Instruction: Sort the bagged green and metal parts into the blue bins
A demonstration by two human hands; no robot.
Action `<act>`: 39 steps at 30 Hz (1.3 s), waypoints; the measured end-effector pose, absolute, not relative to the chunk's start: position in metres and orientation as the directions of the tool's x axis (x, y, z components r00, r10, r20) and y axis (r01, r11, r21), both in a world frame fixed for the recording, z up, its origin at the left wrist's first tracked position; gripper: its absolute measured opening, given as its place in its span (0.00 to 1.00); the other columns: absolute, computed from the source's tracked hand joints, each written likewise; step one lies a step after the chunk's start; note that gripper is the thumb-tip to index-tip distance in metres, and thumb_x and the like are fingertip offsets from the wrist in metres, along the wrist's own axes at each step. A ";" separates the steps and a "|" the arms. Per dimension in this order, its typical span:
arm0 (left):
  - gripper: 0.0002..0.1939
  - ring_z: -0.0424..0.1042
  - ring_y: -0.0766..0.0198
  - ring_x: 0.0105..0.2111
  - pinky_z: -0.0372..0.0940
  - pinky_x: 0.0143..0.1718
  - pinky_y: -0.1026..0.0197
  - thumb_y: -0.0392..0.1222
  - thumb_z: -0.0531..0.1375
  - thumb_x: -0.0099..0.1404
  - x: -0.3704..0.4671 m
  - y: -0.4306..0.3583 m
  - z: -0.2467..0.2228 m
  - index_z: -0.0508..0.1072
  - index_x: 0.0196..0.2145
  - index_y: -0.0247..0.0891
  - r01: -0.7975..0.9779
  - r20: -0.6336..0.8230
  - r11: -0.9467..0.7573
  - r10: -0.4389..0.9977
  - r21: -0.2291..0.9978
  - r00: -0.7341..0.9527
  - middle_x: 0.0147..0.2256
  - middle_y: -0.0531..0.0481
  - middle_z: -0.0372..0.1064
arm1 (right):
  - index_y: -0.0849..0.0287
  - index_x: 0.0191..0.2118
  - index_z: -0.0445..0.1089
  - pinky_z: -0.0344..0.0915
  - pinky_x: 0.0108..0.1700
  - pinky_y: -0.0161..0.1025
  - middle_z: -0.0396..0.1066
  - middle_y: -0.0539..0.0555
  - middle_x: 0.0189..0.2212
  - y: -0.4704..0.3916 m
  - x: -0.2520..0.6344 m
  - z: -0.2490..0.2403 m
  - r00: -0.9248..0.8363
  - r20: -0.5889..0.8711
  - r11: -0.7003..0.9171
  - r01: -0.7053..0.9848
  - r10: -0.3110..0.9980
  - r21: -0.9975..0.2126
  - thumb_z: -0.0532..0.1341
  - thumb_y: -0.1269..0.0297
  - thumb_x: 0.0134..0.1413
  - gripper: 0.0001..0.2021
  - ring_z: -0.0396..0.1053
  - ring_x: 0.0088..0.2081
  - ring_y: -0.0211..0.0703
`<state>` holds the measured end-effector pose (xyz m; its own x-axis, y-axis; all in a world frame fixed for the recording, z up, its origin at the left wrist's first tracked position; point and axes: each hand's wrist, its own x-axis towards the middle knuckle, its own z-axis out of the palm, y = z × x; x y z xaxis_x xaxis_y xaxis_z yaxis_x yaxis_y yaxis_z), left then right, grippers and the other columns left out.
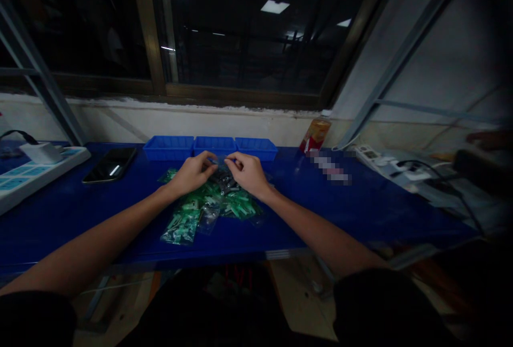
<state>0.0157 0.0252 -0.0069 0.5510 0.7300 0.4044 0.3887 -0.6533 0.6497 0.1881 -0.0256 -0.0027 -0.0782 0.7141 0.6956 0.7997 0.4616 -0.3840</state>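
Left hand (195,172) and right hand (247,173) close together at centre of frame, a narrow gap between, thumbs and fingers of both bent inward as in a pinch. Possibly something thin and see-through at the fingertips; too small and dim to make out, so cannot tell what either one grips. Under and just below both: green packets (186,221) in a loose heap, centre to lower centre of frame, on blue tabletop (320,216). Dark grey pieces (225,180) on top of the heap, between the wrists. Clear bag (208,218) at its near edge. Just beyond, in a row: left blue bin (168,150), middle blue bin (216,148), right blue bin (260,150); contents not visible. Mid-left of frame: phone (110,165), face up, glare on glass; farther left, power strip (76,157) with plug (40,152). Right of centre: bottle (316,133), near the wall. Upper frame: dark window (248,63) with bright lamp shapes in the glass.
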 end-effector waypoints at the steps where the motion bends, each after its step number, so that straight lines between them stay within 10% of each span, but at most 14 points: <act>1: 0.17 0.69 0.62 0.27 0.61 0.29 0.63 0.49 0.54 0.59 0.016 0.027 -0.006 0.67 0.41 0.36 0.368 0.358 -0.578 0.779 0.729 0.515 0.28 0.49 0.70 | 0.60 0.31 0.71 0.53 0.26 0.32 0.63 0.47 0.17 -0.027 0.188 -0.001 -0.060 0.713 0.465 0.796 0.699 -0.388 0.56 0.63 0.52 0.08 0.60 0.20 0.34; 8: 0.28 0.64 0.68 0.21 0.53 0.21 0.66 0.62 0.49 0.58 0.020 0.019 0.005 0.71 0.31 0.31 0.025 -0.041 0.033 0.849 0.999 0.528 0.23 0.48 0.66 | 0.61 0.33 0.71 0.61 0.32 0.33 0.71 0.52 0.27 -0.031 0.188 0.001 -0.100 0.818 0.607 0.722 0.566 -0.332 0.55 0.67 0.53 0.07 0.67 0.28 0.36; 18: 0.12 0.64 0.68 0.25 0.54 0.24 0.68 0.47 0.60 0.54 0.023 0.017 0.003 0.69 0.32 0.35 -0.086 0.361 -0.351 0.886 0.932 0.291 0.24 0.53 0.66 | 0.59 0.38 0.71 0.62 0.37 0.35 0.69 0.54 0.34 -0.034 0.186 0.004 -0.173 0.766 0.633 0.688 0.619 -0.356 0.52 0.73 0.51 0.12 0.66 0.36 0.39; 24: 0.10 0.67 0.65 0.31 0.59 0.30 0.65 0.43 0.56 0.58 0.018 0.018 0.002 0.70 0.34 0.35 0.129 0.634 -0.685 0.719 0.717 0.286 0.32 0.49 0.69 | 0.61 0.27 0.70 0.58 0.29 0.34 0.65 0.51 0.21 -0.028 0.181 0.001 0.023 0.385 0.348 0.382 0.923 -0.856 0.51 0.53 0.54 0.18 0.64 0.26 0.37; 27: 0.08 0.67 0.64 0.34 0.60 0.32 0.63 0.41 0.55 0.59 0.019 0.016 0.000 0.72 0.34 0.36 0.200 0.665 -0.760 0.642 0.618 0.381 0.33 0.49 0.69 | 0.61 0.24 0.67 0.55 0.23 0.32 0.63 0.49 0.18 -0.026 0.178 -0.003 0.036 0.143 0.139 0.102 0.989 -0.985 0.51 0.49 0.51 0.20 0.62 0.21 0.34; 32: 0.08 0.64 0.61 0.41 0.62 0.36 0.61 0.36 0.55 0.57 0.019 0.021 -0.005 0.73 0.33 0.37 0.283 0.660 -0.803 0.594 0.525 0.460 0.38 0.46 0.63 | 0.60 0.25 0.66 0.51 0.21 0.29 0.60 0.45 0.16 -0.024 0.175 -0.006 0.128 0.177 0.170 0.057 0.976 -0.984 0.61 0.57 0.41 0.11 0.57 0.18 0.30; 39: 0.11 0.64 0.65 0.29 0.59 0.31 0.63 0.43 0.56 0.56 0.025 0.017 -0.006 0.73 0.34 0.35 0.277 0.400 -0.523 0.827 0.806 0.395 0.30 0.49 0.65 | 0.58 0.30 0.63 0.54 0.21 0.30 0.59 0.43 0.16 -0.016 0.185 -0.012 0.238 0.349 0.314 0.174 0.906 -0.933 0.58 0.60 0.44 0.08 0.58 0.19 0.32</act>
